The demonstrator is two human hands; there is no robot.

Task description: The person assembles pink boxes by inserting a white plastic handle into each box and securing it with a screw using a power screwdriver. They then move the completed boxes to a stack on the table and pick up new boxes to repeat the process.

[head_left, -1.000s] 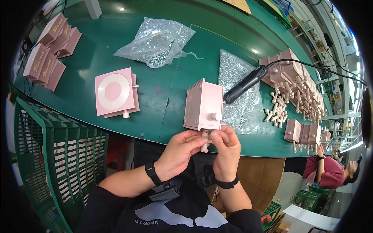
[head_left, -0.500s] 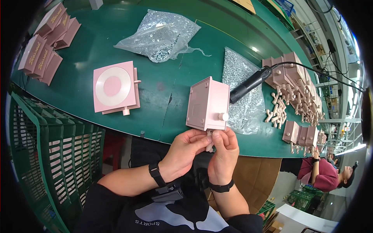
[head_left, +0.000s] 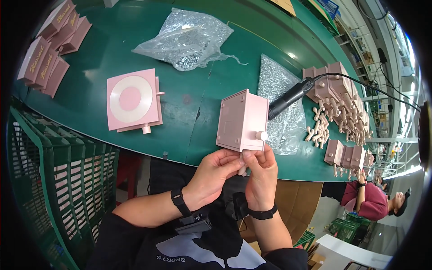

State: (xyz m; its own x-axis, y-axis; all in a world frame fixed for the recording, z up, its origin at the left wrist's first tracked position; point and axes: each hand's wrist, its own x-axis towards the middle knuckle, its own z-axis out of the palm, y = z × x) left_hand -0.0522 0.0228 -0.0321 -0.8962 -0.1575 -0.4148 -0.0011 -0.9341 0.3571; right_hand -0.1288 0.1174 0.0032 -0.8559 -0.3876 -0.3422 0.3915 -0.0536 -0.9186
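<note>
A pink box (head_left: 243, 120) stands on the green table's front edge, with small round feet on one face and a round knob (head_left: 261, 136) on its side. My left hand (head_left: 217, 173) and my right hand (head_left: 261, 177) meet just below the box's near end. Between their pinched fingertips is a small pink crank handle (head_left: 243, 170), mostly covered by the fingers. Whether it is seated in the box cannot be seen. To the left lies another pink piece with a white ring (head_left: 131, 99) on its square face.
Beyond lie a clear bag of nuts (head_left: 189, 40) and a bag of screws (head_left: 281, 130). A black corded electric screwdriver (head_left: 290, 99) rests beside the box. Pink handles (head_left: 318, 130) and boxes (head_left: 337, 155) sit right, lettered boxes (head_left: 42, 65) far left. A green crate (head_left: 67, 180) stands lower left; a co-worker (head_left: 366, 198) is at right.
Both hands stay at the box's near end, fingers still pinched on the handle. My right hand has turned slightly, and the handle shows less. The view has shifted a little.
</note>
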